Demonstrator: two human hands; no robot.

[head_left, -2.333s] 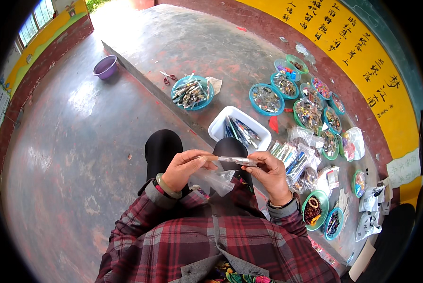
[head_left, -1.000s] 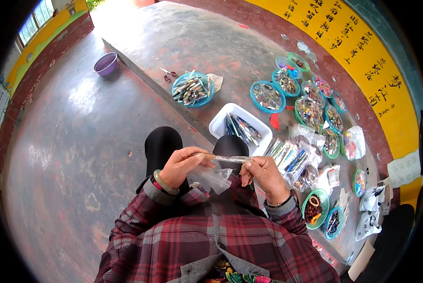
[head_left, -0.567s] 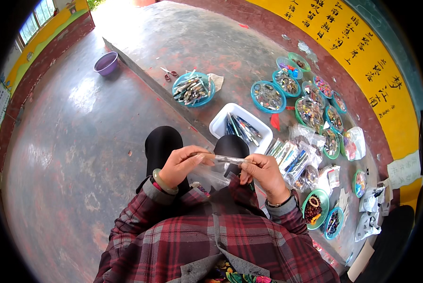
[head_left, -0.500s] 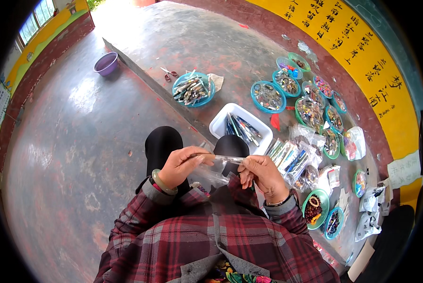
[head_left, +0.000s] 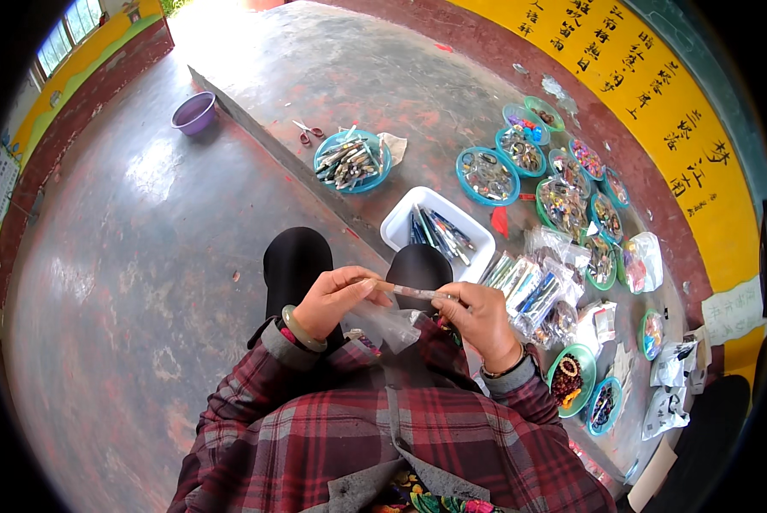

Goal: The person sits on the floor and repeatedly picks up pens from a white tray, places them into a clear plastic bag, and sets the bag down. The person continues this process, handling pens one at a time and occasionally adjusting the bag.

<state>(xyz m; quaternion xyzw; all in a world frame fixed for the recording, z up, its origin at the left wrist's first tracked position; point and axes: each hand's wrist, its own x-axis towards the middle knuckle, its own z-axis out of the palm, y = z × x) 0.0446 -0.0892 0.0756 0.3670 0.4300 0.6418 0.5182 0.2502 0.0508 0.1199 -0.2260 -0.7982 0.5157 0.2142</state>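
Observation:
A slim pen, brownish at its left end and paler toward the right, lies almost level between my hands above my knees. My left hand pinches its left end with thumb and fingers. At the other end, my right hand grips it between thumb and forefinger. A clear, crumpled plastic bag hangs below my left hand over my lap; whether those fingers also hold it is hard to see. Just beyond my right knee stands a white plastic tub with several pens in it.
Bagged pens lie right of the tub. A blue basket full of pens stands ahead, beside red-handled scissors. Many small baskets of beads and trinkets crowd the right, including a green one. A purple basin sits far left, past a floor step.
The pen now shows more plainly between my hands, its left end tilted up slightly. The plastic bag has dropped lower and bunched over my lap. My right fingers have closed up around the pen's end.

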